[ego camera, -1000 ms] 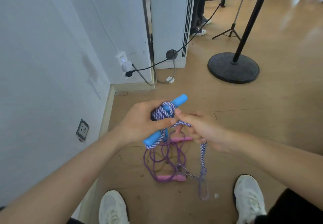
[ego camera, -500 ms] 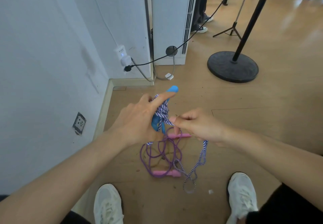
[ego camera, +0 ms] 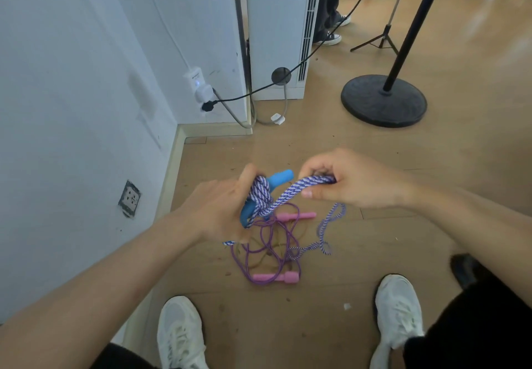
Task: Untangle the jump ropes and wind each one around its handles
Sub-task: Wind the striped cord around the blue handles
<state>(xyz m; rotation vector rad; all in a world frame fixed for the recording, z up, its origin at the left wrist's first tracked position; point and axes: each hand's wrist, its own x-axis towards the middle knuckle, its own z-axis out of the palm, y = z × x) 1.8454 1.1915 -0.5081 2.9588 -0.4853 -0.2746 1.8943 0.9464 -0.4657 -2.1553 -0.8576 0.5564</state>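
Ropes are at two stages. The blue-and-white rope (ego camera: 285,196) is partly wound: several turns sit bunched around the blue handles (ego camera: 276,180), which the left hand (ego camera: 218,213) has clasped in a closed fist, the handle tip poking out above the fingers. From the coil a doubled run of rope stretches up and right to the right hand (ego camera: 354,181), whose fingers are curled shut on it, thumb underneath. Beyond that hand the slack drops to the floor (ego camera: 403,167) and ends in a small loop (ego camera: 324,246) near the right shoe (ego camera: 398,308), so I judge a fair length is left to wind.

The purple rope (ego camera: 267,250) with pink handles (ego camera: 296,216) lies untouched in a loose heap on the floor, directly below the hands and between the shoes. The striped slack seems to cross its edge; whether they are truly knotted there I cannot tell. That rope is wholly undone as yet.
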